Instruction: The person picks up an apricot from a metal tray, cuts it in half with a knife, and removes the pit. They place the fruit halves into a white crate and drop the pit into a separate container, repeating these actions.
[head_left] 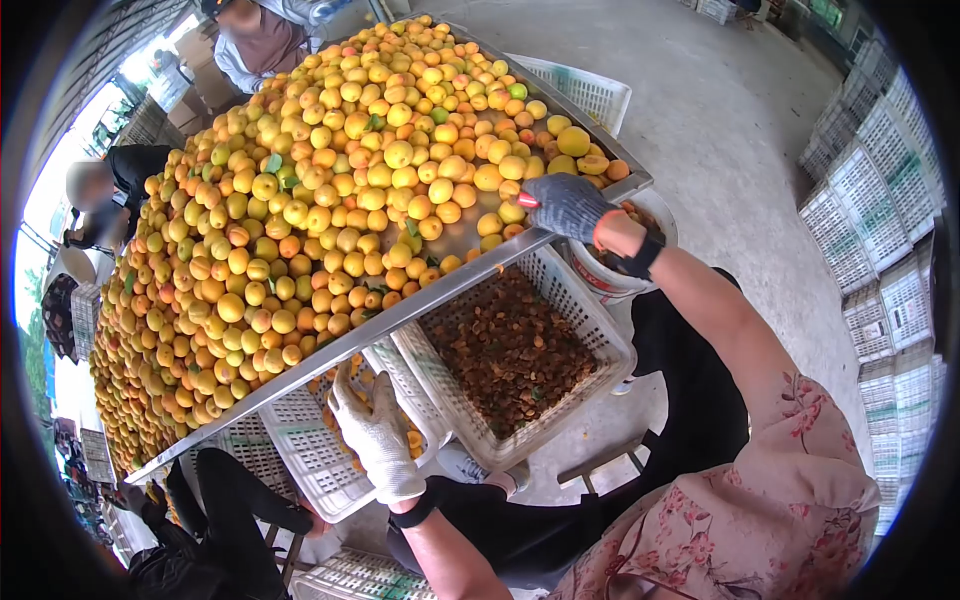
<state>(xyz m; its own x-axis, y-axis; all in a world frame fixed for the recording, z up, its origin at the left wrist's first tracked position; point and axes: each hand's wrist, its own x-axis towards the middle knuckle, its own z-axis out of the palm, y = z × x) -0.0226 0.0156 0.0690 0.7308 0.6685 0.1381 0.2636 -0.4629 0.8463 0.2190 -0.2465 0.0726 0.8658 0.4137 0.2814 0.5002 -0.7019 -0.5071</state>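
My left hand (368,430), in a white glove, is over a white crate (300,450) holding orange apricot pieces; its fingers are spread and nothing shows between them. My right hand (567,208), in a grey glove, is at the table's right edge beside the yellow-orange apricots (330,180). Its fingers are closed, with a small red object (527,200) at their tips that I cannot make out. The apricots lie heaped on a metal-edged table (380,322). Below the edge, another white crate (615,365) holds brown pits or scraps.
A white bucket (600,278) stands under my right wrist. Another person (270,45) is at the far side, one (135,170) at the left, and a third person's dark-clothed leg (235,490) is at lower left. Crates (870,220) are stacked at right; a stool (610,462) is near my legs.
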